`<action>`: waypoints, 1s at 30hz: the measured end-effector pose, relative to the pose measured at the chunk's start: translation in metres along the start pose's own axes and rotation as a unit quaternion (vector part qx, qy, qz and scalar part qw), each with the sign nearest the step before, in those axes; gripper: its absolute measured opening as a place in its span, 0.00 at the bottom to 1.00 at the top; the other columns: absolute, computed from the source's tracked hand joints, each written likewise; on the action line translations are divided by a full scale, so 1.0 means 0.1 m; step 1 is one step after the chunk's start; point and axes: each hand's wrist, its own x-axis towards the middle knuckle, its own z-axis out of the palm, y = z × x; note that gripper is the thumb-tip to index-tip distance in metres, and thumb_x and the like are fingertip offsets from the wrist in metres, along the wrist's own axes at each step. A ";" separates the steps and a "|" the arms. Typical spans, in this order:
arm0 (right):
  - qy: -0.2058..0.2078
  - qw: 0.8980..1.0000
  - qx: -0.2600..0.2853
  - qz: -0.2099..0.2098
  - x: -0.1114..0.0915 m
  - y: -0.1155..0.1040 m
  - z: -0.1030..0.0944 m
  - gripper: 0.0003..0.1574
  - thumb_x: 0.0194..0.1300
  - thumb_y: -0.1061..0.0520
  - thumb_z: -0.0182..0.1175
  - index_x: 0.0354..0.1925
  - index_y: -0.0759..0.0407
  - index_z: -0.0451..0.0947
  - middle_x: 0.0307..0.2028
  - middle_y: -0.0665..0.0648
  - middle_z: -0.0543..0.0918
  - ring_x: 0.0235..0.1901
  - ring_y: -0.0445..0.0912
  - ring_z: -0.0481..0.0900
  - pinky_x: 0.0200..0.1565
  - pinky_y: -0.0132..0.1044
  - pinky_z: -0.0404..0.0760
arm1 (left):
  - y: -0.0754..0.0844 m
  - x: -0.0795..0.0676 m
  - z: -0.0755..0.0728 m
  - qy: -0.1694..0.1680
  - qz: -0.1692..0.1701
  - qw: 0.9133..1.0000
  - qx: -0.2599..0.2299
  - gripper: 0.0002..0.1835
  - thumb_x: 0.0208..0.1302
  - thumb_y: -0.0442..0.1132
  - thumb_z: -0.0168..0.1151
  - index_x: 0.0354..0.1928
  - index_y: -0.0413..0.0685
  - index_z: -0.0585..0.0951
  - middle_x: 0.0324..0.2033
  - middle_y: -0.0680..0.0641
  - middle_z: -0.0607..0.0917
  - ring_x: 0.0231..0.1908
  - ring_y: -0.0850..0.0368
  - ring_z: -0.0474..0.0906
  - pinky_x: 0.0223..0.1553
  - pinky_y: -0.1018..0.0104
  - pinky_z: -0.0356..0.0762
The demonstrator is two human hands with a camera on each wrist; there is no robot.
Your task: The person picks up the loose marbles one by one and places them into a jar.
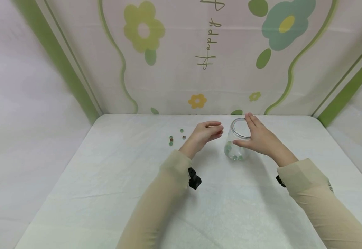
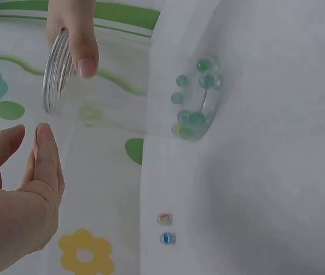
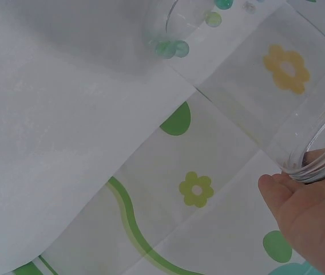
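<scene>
A clear glass jar [image 1: 237, 147] with a ringed rim stands on the table, several green marbles [image 1: 228, 148] at its bottom. My right hand [image 1: 260, 138] holds the jar at its top, thumb on the near side and fingers across the far side of the rim. Its palm lies against the rim [image 3: 317, 172] in the right wrist view. To the jar's left is my left hand [image 1: 204, 135], fingers loosely extended toward the glass, holding nothing. A narrow gap separates its fingertips from the rim in the left wrist view [image 2: 31, 172].
Several loose marbles [image 1: 171, 141] lie on the white-covered table [image 1: 112, 166], left of my left hand. Two of them, one orange [image 2: 164, 219] and one blue [image 2: 167, 238], appear in the left wrist view. Behind the table's back edge hangs a flower-printed curtain [image 1: 174, 83].
</scene>
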 end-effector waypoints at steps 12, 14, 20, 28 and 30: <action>0.000 1.000 -0.003 -0.003 -0.01 0.01 0.00 0.71 0.58 0.29 0.59 0.74 0.68 0.31 0.75 0.69 0.35 0.74 0.64 0.37 0.70 0.66 0.50 | -0.05 -0.10 -0.72 -0.049 -0.014 0.994 0.092 0.24 0.68 0.35 0.57 0.64 0.38 0.70 0.59 0.41 0.77 0.54 0.54 0.78 0.61 0.64 0.76; 0.000 1.000 -0.003 -0.003 0.00 0.01 0.00 0.71 0.58 0.28 0.58 0.74 0.68 0.31 0.75 0.69 0.35 0.74 0.64 0.37 0.70 0.65 0.50 | -0.05 -0.13 -0.85 -0.048 -0.020 0.993 0.104 0.24 0.69 0.35 0.56 0.65 0.37 0.69 0.59 0.41 0.76 0.53 0.55 0.77 0.62 0.64 0.75; -0.002 1.000 -0.002 -0.003 -0.01 0.00 0.00 0.71 0.58 0.28 0.58 0.74 0.68 0.31 0.75 0.69 0.35 0.74 0.64 0.37 0.70 0.66 0.50 | -0.04 -0.27 -1.21 -0.034 -0.027 0.991 0.125 0.25 0.70 0.35 0.54 0.67 0.37 0.65 0.62 0.39 0.74 0.56 0.54 0.75 0.63 0.64 0.74; 0.000 1.000 -0.004 -0.004 -0.02 0.00 0.00 0.71 0.59 0.29 0.58 0.74 0.68 0.31 0.75 0.69 0.35 0.74 0.64 0.37 0.70 0.66 0.50 | -0.16 -0.41 -1.57 -0.031 -0.031 0.988 0.149 0.25 0.71 0.34 0.52 0.67 0.35 0.64 0.64 0.36 0.71 0.50 0.60 0.77 0.54 0.74 0.79; 0.000 1.000 -0.005 -0.004 -0.02 0.00 0.00 0.71 0.59 0.29 0.58 0.73 0.69 0.31 0.75 0.69 0.35 0.74 0.64 0.37 0.70 0.65 0.50 | -0.19 -0.43 -1.64 -0.029 -0.034 0.987 0.155 0.25 0.70 0.34 0.53 0.67 0.34 0.65 0.63 0.36 0.71 0.48 0.63 0.78 0.51 0.76 0.80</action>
